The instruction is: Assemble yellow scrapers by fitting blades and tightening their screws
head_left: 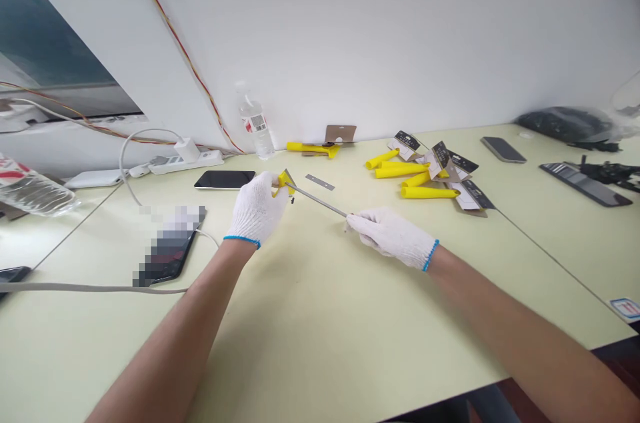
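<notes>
My left hand (257, 206), in a white knit glove with a blue cuff, is closed round a yellow scraper (285, 180). Only the scraper's head shows past my fingers; its handle is hidden. In my gloved right hand (393, 233) is a screwdriver (317, 199), whose long thin metal shaft runs left to the scraper's head. The screwdriver's handle is covered by my fingers. A small dark piece, perhaps a screw, shows just under the scraper's head. Beyond it a flat grey blade (320, 182) with holes lies on the table.
Several yellow scrapers (403, 170) with cardboard cards lie at right; another scraper (310, 148) rests by the wall. A water bottle (257, 126) stands behind my left hand. Phones (225, 179), a power strip (197, 159) and cables lie on the left, more phones (504, 149) far right.
</notes>
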